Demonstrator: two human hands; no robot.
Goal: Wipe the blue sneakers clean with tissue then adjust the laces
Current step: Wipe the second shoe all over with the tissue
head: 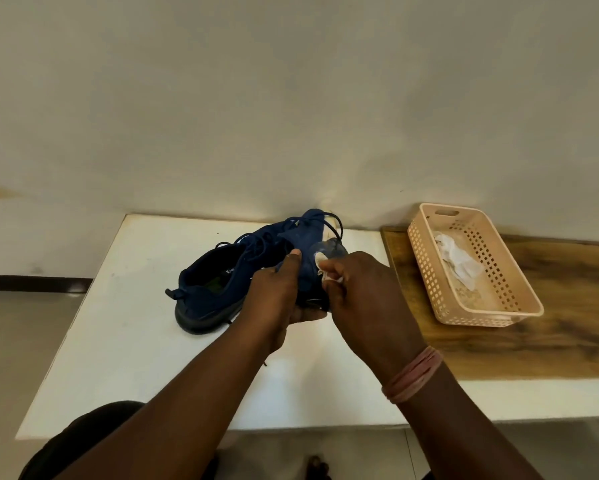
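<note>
Two dark blue sneakers are on the white table [125, 341]. One sneaker [208, 296] lies flat at the left, heel toward me, laces loose. The other sneaker [308, 244] is lifted and tilted, toe up near the wall. My left hand [277, 292] grips it from the left, thumb on the upper. My right hand [357, 289] holds a small crumpled white tissue [327, 271] pressed against the sneaker's side. A pink band circles my right wrist.
A peach perforated plastic basket [520, 303] stands on a wooden board [568, 327] at the right, with used white tissues [459, 259] inside. A pale wall rises right behind the table. The floor lies to the left and below.
</note>
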